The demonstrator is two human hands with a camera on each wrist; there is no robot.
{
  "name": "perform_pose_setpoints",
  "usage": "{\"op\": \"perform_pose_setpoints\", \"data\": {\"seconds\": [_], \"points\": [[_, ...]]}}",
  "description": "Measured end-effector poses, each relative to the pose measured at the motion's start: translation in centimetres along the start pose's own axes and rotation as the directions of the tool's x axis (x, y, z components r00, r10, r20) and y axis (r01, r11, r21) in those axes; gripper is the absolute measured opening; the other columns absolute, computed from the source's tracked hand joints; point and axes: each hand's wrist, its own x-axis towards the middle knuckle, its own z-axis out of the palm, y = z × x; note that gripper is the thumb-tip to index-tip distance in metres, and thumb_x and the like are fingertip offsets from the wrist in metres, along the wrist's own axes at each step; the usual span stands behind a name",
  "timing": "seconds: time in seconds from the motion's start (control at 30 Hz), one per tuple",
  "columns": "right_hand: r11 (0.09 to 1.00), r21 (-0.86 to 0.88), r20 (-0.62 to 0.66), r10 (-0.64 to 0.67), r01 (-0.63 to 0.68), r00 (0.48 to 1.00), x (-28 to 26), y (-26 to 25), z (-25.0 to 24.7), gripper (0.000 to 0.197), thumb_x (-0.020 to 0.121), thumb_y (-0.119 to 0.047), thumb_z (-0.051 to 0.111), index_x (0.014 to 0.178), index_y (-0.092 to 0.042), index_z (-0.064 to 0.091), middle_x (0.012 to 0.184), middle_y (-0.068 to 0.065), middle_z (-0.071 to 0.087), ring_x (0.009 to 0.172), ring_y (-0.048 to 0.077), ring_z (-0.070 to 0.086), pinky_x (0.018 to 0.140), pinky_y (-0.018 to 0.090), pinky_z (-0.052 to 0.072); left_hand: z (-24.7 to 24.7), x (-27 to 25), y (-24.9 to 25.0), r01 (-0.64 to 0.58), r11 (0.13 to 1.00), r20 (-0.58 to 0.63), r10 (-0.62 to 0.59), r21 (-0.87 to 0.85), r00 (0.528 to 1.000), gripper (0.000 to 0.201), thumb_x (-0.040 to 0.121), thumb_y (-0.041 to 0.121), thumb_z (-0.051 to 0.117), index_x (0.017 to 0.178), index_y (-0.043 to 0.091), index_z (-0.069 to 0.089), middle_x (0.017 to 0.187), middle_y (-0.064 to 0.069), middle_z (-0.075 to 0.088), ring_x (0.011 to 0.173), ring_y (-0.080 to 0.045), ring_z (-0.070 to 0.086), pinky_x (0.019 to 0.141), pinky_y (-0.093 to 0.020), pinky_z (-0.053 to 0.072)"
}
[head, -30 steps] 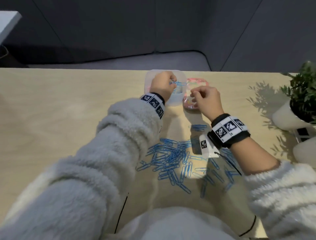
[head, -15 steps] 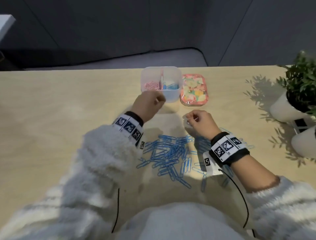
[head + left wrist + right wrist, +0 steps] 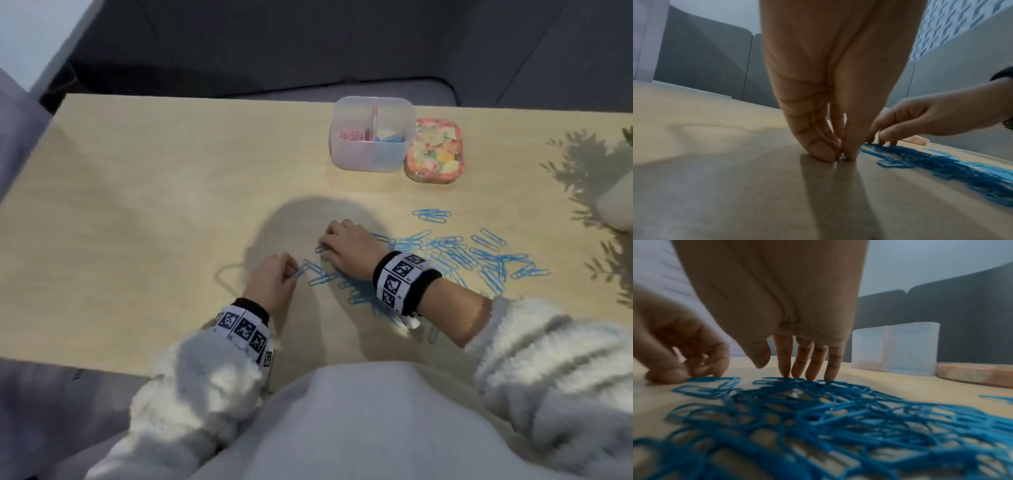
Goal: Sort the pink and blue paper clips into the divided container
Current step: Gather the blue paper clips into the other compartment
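The clear divided container [image 3: 371, 161] stands at the table's far side, pink clips [image 3: 349, 134] in its left compartment and blue clips [image 3: 390, 138] in its right. A loose pile of blue paper clips [image 3: 455, 257] spreads across the table in front of me; I see no pink ones in it. My left hand [image 3: 840, 155] pinches one blue clip [image 3: 303, 272] at the pile's left edge, fingertips down on the table. Just right of it, my right hand [image 3: 781, 371] rests its straight fingertips [image 3: 812, 376] on the clips, thumb apart from them.
A floral pink lid [image 3: 432, 150] lies flat against the container's right side. A white plant pot [image 3: 616, 205] stands at the right edge and casts leaf shadows. The table's front edge runs close to my body. Bare wood lies left of the hands.
Both hands came back from the container to the near pile. The left hand, over the blue compartment a second ago, now pinches a clip on the table. The head view shifted.
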Motion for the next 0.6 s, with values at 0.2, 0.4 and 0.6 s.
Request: {"op": "perform_pose_setpoints", "data": {"seconds": [0.2,0.4,0.6], "points": [[0.996,0.055,-0.017,-0.065,0.066,0.998,-2.1,0.7,0.3,0.033,0.096,-0.027,0.04,0.121,-0.013,0.057,0.118,0.012,0.052,0.11,0.031,0.046,0.091,0.043,0.04,0.6,0.5,1.1,-0.087,0.996,0.022,0.087,-0.003,0.996,0.043,0.082,0.022,0.066,0.12,0.009,0.05,0.112,-0.009,0.05,0.099,-0.022,0.055,0.09,-0.031,0.045],[0.998,0.067,0.077,-0.019,0.014,0.997,-2.3,1.3,-0.7,0.073,0.07,-0.051,0.07,0.129,-0.015,0.047,0.123,0.007,0.047,0.112,0.027,0.042,0.095,0.039,0.038,0.8,1.4,2.2,-0.188,0.974,0.022,0.187,0.127,0.982,0.049,0.074,0.024,0.071,0.117,0.006,0.054,0.112,-0.012,0.049,0.101,-0.026,0.049,0.088,-0.034,0.043],[0.998,0.053,0.036,-0.021,0.019,0.999,-2.3,-0.2,0.4,0.037,0.084,-0.021,0.057,0.12,-0.015,0.058,0.116,0.01,0.051,0.11,0.029,0.045,0.09,0.039,0.04,0.6,3.1,2.6,-0.229,0.955,0.072,0.219,0.187,0.973,0.019,0.084,0.014,0.059,0.101,0.005,0.062,0.103,-0.015,0.059,0.094,-0.031,0.055,0.078,-0.035,0.04]]}}
